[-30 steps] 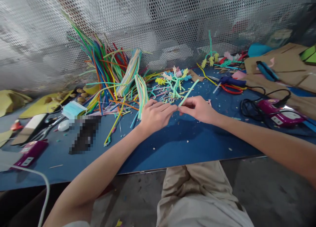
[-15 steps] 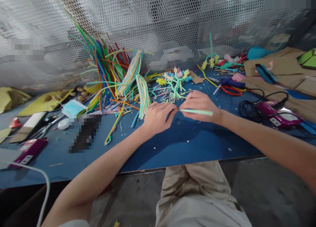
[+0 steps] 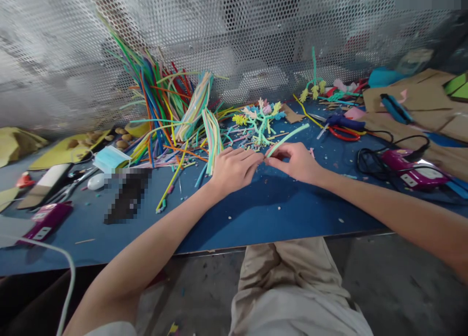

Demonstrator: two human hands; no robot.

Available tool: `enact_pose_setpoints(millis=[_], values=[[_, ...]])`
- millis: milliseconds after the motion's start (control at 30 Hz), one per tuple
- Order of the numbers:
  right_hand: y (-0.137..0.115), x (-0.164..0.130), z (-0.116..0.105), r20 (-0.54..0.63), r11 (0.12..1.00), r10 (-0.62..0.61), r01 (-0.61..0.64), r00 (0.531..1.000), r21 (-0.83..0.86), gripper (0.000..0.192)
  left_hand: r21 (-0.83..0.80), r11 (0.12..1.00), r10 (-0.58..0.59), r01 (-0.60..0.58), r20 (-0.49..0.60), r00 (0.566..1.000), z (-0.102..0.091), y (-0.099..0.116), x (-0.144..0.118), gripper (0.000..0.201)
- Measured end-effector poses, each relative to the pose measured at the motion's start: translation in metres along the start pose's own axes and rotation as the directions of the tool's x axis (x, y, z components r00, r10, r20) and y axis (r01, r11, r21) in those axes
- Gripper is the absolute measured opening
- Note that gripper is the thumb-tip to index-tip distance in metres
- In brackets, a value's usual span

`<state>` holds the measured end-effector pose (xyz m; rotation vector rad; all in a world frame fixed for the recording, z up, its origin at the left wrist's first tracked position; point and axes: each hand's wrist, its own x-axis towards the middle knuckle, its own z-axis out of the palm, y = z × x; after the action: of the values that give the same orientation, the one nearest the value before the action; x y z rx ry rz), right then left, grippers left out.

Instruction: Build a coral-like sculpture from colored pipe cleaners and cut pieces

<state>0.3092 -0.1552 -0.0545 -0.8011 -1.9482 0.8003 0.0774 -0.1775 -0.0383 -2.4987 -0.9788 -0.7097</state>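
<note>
- A pale green pipe cleaner (image 3: 288, 134) is being held just above the blue tabletop (image 3: 256, 214), in front of the person's lap; its near end is sitting at the point where both hands are meeting, and its long axis is running up and away to the right, toward the far edge of the table.
- The right hand (image 3: 298, 161) is pinching that near end between thumb and forefinger, the other fingers curling loosely; the free length is sticking out beyond this hand, so the right hand is the nearer one to the stem.
- The left hand (image 3: 234, 168) is closing its fingertips on the same end from the other side, thumb and fingers nearly shut; whether it is gripping the stem itself or only touching the tip I cannot tell.
- Just behind the hands a small branching pipe-cleaner figure (image 3: 261, 116) in teal, yellow and pink is lying on the table; to its left a big heap of coloured pipe cleaners (image 3: 164, 102) is leaning against the perforated metal screen (image 3: 234, 33).
- Further right, red-handled scissors (image 3: 338, 126) and a magenta glue gun (image 3: 413, 170) with its black cord are lying well apart from the hands; a light blue face mask (image 3: 109, 159) is lying to the left.
</note>
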Motion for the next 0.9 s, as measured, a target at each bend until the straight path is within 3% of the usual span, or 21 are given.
enact_pose_setpoints(millis=[67,133,200,233,267,333,433,533,600,667,733,833,900], values=[[0.000,0.001,-0.007,0.032,0.942,-0.248,0.248,0.968,-0.227,0.016,-0.108,0.990,-0.086,0.087,0.009,0.996,0.000,0.002,0.000,0.024],[0.000,0.003,-0.015,0.158,0.789,-0.443,0.468,0.882,-0.398,0.020,-0.194,0.967,-0.164,0.164,0.020,0.986,0.000,0.005,0.001,0.024],[0.000,0.006,-0.021,0.260,0.668,-0.512,0.570,0.819,-0.478,0.022,-0.236,0.947,-0.213,0.216,0.042,0.976,0.000,0.008,0.001,0.025],[0.001,0.007,-0.022,0.273,0.648,-0.517,0.580,0.811,-0.494,0.022,-0.234,0.946,-0.220,0.225,0.047,0.974,-0.001,0.009,0.001,0.024],[0.001,0.007,-0.021,0.252,0.658,-0.515,0.566,0.819,-0.497,0.022,-0.214,0.952,-0.215,0.220,0.045,0.976,-0.001,0.010,0.001,0.024],[0.000,0.007,-0.017,0.147,0.761,-0.450,0.464,0.881,-0.454,0.019,-0.128,0.977,-0.171,0.173,0.025,0.985,-0.001,0.010,0.001,0.024],[-0.002,0.005,-0.007,0.021,0.966,-0.148,0.149,0.989,-0.213,0.018,0.032,0.998,-0.056,0.056,0.009,0.998,-0.003,0.008,0.002,0.023],[-0.004,0.004,-0.002,0.079,0.990,0.137,-0.140,0.987,0.031,0.020,0.134,0.990,0.032,-0.034,0.021,0.999,-0.004,0.004,0.002,0.022],[-0.004,0.003,-0.001,0.091,0.984,0.167,-0.172,0.982,0.050,0.021,0.142,0.989,0.041,-0.045,0.032,0.999,-0.004,0.001,0.001,0.021],[-0.001,0.003,-0.002,0.052,0.995,0.072,-0.068,0.996,-0.071,0.019,0.091,0.996,-0.002,-0.001,0.039,0.999,-0.003,0.000,0.000,0.022],[0.002,0.002,-0.003,0.027,0.955,-0.110,0.113,0.994,-0.274,0.016,0.003,0.998,-0.063,0.063,0.044,0.997,-0.001,0.001,0.000,0.023],[0.003,0.004,-0.008,0.110,0.782,-0.368,0.371,0.923,-0.501,0.019,-0.133,0.977,-0.163,0.168,0.041,0.986,-0.001,0.003,0.001,0.023],[0.000,0.005,-0.014,0.213,0.652,-0.458,0.489,0.863,-0.580,0.024,-0.226,0.944,-0.234,0.242,0.061,0.970,-0.001,0.006,0.003,0.023]])
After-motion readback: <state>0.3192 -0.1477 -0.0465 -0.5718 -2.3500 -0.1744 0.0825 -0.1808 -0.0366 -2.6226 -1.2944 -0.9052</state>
